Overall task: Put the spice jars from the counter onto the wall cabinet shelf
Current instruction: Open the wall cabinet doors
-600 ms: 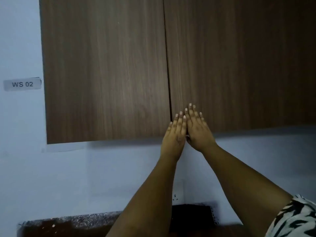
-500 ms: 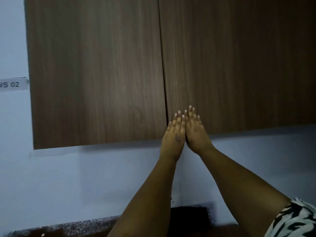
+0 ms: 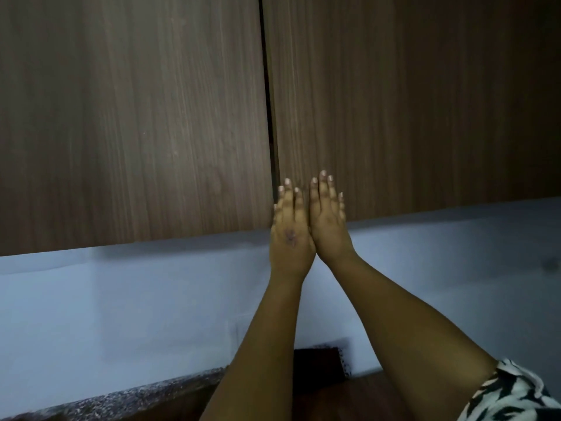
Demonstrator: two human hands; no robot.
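The wall cabinet fills the top of the view, its two brown wood-grain doors, left (image 3: 130, 117) and right (image 3: 409, 101), both closed. My left hand (image 3: 291, 229) and my right hand (image 3: 328, 220) lie side by side with straight fingers, flat against the lower corner of the right door, just right of the centre seam. Neither hand holds anything. No spice jar is in view, and the shelf is hidden behind the doors.
A pale wall (image 3: 121, 314) runs below the cabinet. A speckled granite counter edge (image 3: 121, 399) shows at the bottom left, with a dark wooden surface (image 3: 343, 396) between my forearms. A zebra-print sleeve (image 3: 510, 396) covers my right upper arm.
The view has swung to the right, so the cabinet's left edge and the "WS 02" label have left the frame. Both hands stay flat on the right door's lower corner.
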